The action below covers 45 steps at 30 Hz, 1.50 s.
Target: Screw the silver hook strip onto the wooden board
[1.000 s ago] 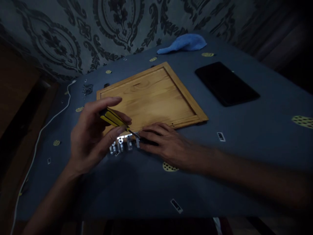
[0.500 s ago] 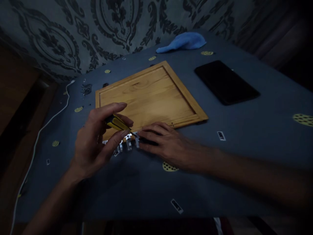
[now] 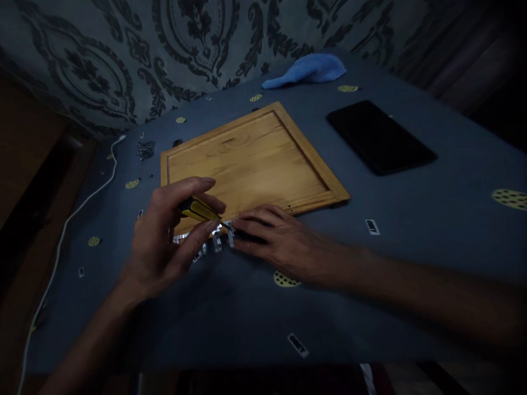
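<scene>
Here, in the head view, a framed rectangular wooden board [image 3: 247, 164] lies aslant on a dark blue patterned tablecloth [image 3: 349, 318], a broad stretch of which runs from the board's near edge to the table's front. Well apart, a flat black slab [image 3: 382, 137] lies to the right; a crumpled light-blue cloth [image 3: 313, 70] sits near the far edge. The left hand [image 3: 162, 241] pinches a yellow-and-black-handled screwdriver [image 3: 200, 209], its shaft slanting toward shiny curved metal brackets [image 3: 217, 241] along the board's near edge. The right hand [image 3: 284, 244] stretches its fingers over that edge, beside the rightmost bracket; whether they grip it, I cannot tell.
</scene>
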{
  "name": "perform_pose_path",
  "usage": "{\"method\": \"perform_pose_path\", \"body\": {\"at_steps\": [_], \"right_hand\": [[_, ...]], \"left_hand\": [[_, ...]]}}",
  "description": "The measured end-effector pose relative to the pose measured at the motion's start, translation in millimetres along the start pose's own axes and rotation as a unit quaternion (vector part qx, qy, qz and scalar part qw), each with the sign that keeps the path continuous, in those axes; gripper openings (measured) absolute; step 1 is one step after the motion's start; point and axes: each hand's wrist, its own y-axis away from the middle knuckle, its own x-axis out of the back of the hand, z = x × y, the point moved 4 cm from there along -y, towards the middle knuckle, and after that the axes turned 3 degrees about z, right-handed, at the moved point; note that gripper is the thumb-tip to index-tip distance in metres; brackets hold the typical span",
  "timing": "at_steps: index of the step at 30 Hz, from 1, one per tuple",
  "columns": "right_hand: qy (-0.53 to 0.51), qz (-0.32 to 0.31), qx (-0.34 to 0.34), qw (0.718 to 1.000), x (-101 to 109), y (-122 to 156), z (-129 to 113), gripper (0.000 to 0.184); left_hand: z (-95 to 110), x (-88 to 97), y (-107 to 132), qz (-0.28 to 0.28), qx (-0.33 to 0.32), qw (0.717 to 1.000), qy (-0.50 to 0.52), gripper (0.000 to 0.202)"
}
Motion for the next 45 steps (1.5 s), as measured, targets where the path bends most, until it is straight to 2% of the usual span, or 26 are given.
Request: {"method": "perform_pose_path", "body": {"at_steps": [4,13,17,24,32,34,39,41,45], "right_hand": [[-0.002,0.009,0.004,1.0,0,1,0,0.033],[0.004,-0.007,0.0,1.0,3,1,0,0.034],[0.005,-0.003,0.0,1.0,3,1,0,0.032],[0.004,-0.007,0.001,1.0,1,1,0,0.038],[0.01,0.002,0.003,1.0,1,1,0,0.033],[0.013,0.001,0.004,1.0,1,1,0,0.033],[0.008,-0.004,0.001,1.0,2,1,0,0.034],[0.005,-0.003,0.002,1.0,2,1,0,0.034],[0.01,0.001,0.0,1.0,1,1,1,0.033]], "left_hand": [[-2,-1.3,3,-0.007,-0.01,1.0,-0.022,0.062],[3,-1.0,-3,0.013,-0.104,0.993,-0.054,0.061],[9,-0.2,-7,0.027,-0.056,0.996,-0.071,0.063],[10,5.6,-13,-0.045,-0.048,0.998,-0.008,0.062],[9,1.0,-7,0.014,-0.062,0.995,-0.074,0.066],[10,3.1,-9,0.025,-0.059,0.996,-0.061,0.063],[10,8.1,-15,-0.018,-0.04,0.999,0.016,0.059],[10,8.5,-14,-0.027,-0.034,0.999,0.001,0.056],[11,5.5,-11,-0.021,-0.066,0.996,-0.051,0.059]]}}
